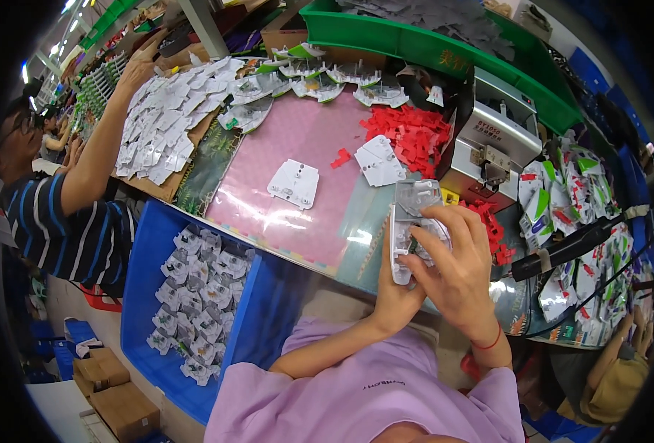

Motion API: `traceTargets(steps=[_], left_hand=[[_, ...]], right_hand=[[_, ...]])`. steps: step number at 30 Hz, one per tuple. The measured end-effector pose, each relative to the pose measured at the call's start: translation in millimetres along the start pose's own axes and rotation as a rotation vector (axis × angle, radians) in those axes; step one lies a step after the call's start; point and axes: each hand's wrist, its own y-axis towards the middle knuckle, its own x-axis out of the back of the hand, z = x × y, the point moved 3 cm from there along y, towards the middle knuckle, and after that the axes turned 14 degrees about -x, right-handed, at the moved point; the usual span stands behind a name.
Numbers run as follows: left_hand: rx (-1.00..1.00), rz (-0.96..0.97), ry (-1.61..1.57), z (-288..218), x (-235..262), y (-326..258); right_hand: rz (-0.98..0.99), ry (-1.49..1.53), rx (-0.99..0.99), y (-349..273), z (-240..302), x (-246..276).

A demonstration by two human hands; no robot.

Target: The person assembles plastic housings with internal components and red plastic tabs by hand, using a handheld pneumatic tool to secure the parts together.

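A white plastic housing [399,255] with a clear grey part [418,195] at its far end is held up over the front edge of the table. My left hand [396,297] is closed around it from below, its fingers mostly hidden behind it. From the right, my right hand [458,269] grips the housing, its bent fingers and thumb pressing into the open side. Whether a small piece sits between those fingertips is hidden. Just beyond lies a flat white plastic panel [380,160], and a second white panel [293,184] rests farther left on the pink mat.
Red plastic clips [406,136] lie heaped beside a silver machine [489,140]. White panels [166,122] cover the far left; green-and-white housings [319,87] line the back. A blue bin [136,314] holds clear-and-white parts. A black tool [563,249] and cable cross the right. A co-worker's arm [94,151] reaches in at left.
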Motion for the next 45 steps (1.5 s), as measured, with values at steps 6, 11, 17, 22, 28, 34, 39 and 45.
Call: traceTargets(steps=[6, 11, 17, 22, 28, 34, 39, 45], left_hand=[[0.032, 0.022, -0.015, -6, 3, -9], [0.116, -0.126, -0.296, -16, 4, -15], [0.319, -0.099, -0.47, -15, 8, -17], [0.345, -0.16, -0.312, -23, 1, -12], [0.373, -0.132, -0.123, -22, 5, -11], [0.556, -0.361, -0.367, -17, 16, -2], [0.439, -0.269, -0.306, -16, 33, 8], [0.459, -0.256, -0.286, -17, 32, 7]], right_hand=[[-0.126, 0.128, 0.094, -15, -1, 7], [-0.149, 0.291, 0.417, -40, -6, 9], [-0.063, 0.429, 0.508, -51, -14, 0], [-0.064, 0.437, 0.519, -50, -17, -2], [-0.019, 0.437, 0.483, -54, -18, -4], [-0.013, 0.455, 0.473, -57, -20, -1], [-0.125, 0.216, -0.028, -67, -70, 20], [-0.027, 0.132, -0.566, -62, -98, 37]])
